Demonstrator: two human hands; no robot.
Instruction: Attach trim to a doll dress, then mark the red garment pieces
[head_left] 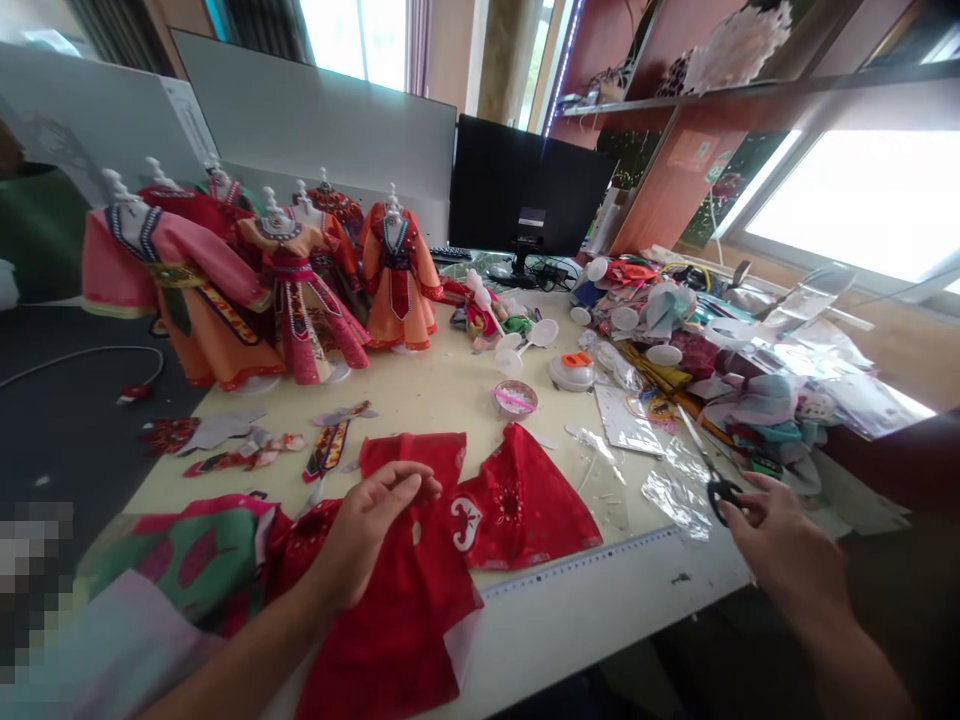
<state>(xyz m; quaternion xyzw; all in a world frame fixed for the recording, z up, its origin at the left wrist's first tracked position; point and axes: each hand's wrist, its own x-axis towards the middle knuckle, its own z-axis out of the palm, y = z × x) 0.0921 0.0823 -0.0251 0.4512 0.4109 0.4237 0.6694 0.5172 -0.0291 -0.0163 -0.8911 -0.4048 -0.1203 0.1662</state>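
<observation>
Scissors (710, 472) look black-handled, with slim blades.

Left hand (379, 520) hangs loosely curled while the right hand (787, 545) pinches, stretched forward

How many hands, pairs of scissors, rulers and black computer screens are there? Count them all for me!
Hands: 2 (left hand, right hand)
Scissors: 1 pair
Ruler: 1
Black computer screen: 1
Total: 5
</observation>
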